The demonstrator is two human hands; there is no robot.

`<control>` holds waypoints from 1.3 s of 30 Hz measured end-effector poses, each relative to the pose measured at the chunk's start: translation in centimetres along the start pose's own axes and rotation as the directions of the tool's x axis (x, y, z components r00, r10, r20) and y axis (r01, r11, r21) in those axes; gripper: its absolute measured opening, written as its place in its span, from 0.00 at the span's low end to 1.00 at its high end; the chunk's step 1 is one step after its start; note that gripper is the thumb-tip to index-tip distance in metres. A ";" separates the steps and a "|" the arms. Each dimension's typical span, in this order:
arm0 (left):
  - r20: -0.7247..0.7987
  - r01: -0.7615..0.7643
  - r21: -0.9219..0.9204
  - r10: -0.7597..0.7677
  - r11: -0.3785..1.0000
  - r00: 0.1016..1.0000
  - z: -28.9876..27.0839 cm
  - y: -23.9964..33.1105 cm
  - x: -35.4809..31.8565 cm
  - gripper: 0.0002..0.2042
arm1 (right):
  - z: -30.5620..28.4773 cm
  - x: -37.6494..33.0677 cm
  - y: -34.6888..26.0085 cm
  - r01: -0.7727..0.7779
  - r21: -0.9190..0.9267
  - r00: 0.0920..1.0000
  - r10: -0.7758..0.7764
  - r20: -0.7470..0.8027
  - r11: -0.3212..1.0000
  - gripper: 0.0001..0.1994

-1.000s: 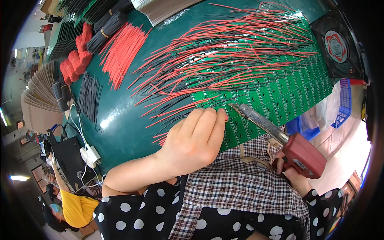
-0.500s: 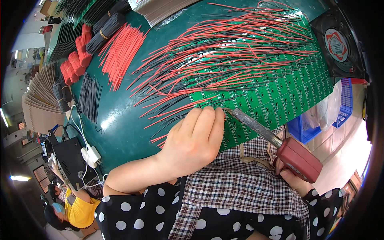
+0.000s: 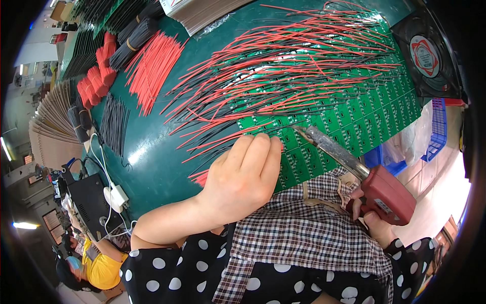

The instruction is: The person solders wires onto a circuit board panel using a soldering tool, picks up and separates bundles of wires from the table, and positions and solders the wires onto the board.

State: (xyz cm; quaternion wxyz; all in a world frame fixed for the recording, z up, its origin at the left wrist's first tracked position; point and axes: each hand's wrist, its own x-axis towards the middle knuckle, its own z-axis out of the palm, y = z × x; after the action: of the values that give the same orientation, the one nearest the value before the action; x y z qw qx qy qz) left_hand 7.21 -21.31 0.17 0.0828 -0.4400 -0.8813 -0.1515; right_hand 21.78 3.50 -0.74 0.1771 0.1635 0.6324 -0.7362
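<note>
My left hand [image 3: 245, 169] is closed, fingers pressed together, over the near edge of a green circuit board panel [image 3: 377, 124]. Ends of several red wires [image 3: 200, 179] stick out from under it, and a bit of red shows at its fingertips; the pinch itself is hidden. My right hand [image 3: 377, 225], partly covered by the tool, grips a soldering gun [image 3: 390, 195] with a dark red body. Its tip lies just above the panel, right of my left fingertips and apart from them. Rows of red and black wires [image 3: 283, 76] extend leftward across the panel.
Loose red wires [image 3: 154, 68] and black wires [image 3: 115, 121] lie on the green table [image 3: 147, 175], near banded bundles [image 3: 96, 83]. A square fan [image 3: 425, 55] stands at the right, above a blue basket [image 3: 436, 129]. A black box [image 3: 91, 202] and a co-worker in yellow [image 3: 104, 266] are at left.
The soldering gun has shifted right, its tip moving away from my left fingertips. My left hand has slid slightly left, and the red wire ends beneath it have shifted.
</note>
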 end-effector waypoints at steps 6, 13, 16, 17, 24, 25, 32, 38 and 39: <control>-0.036 -0.066 -0.004 0.066 0.998 0.997 0.6 -0.1 0.8 0.15 | -0.3 0.0 0.1 0.042 0.007 0.999 -0.042 -0.018 0.999 0.36; -0.045 -0.113 0.028 0.115 0.993 0.992 0.9 -0.3 0.8 0.15 | -1.2 -0.6 0.6 -0.026 0.167 0.999 0.031 -0.027 0.986 0.35; -0.075 -0.039 -0.042 0.036 0.998 0.997 0.9 0.1 0.7 0.17 | -1.8 -0.4 0.7 -0.067 0.178 0.997 0.058 0.057 0.982 0.35; -0.073 -0.039 -0.042 0.036 0.998 0.997 1.0 0.1 0.7 0.17 | -1.9 -0.4 0.7 -0.088 0.146 0.995 0.080 0.059 0.985 0.35; -0.118 -0.071 -0.034 0.067 0.997 0.991 1.2 0.2 0.8 0.17 | -1.3 -0.6 0.2 -0.153 0.265 0.987 0.158 0.002 0.952 0.35; -0.100 -0.068 -0.031 0.065 0.997 0.993 1.2 0.2 0.8 0.18 | -1.3 -0.6 0.1 -0.161 0.259 0.986 0.167 -0.004 0.952 0.35; -0.065 -0.060 -0.009 0.059 0.998 0.996 1.1 0.4 0.8 0.18 | -1.8 -1.0 1.5 -0.094 0.231 0.996 0.093 0.015 0.968 0.33; -0.076 -0.073 0.005 0.073 0.997 0.994 1.1 0.4 0.9 0.18 | -3.1 -1.6 3.4 0.093 -0.382 0.994 -0.065 0.087 0.920 0.27; -0.055 -0.064 -0.005 0.063 0.998 0.996 1.0 0.4 0.9 0.18 | -3.2 -1.5 3.4 0.126 -0.422 0.990 -0.088 0.108 0.898 0.27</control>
State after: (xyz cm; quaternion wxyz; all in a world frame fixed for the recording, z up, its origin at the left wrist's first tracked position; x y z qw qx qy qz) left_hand 7.03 -20.05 -0.48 0.1104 -0.4636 -0.8637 -0.1638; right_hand 24.80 6.24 -3.49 0.1950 0.0536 0.7782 -0.5946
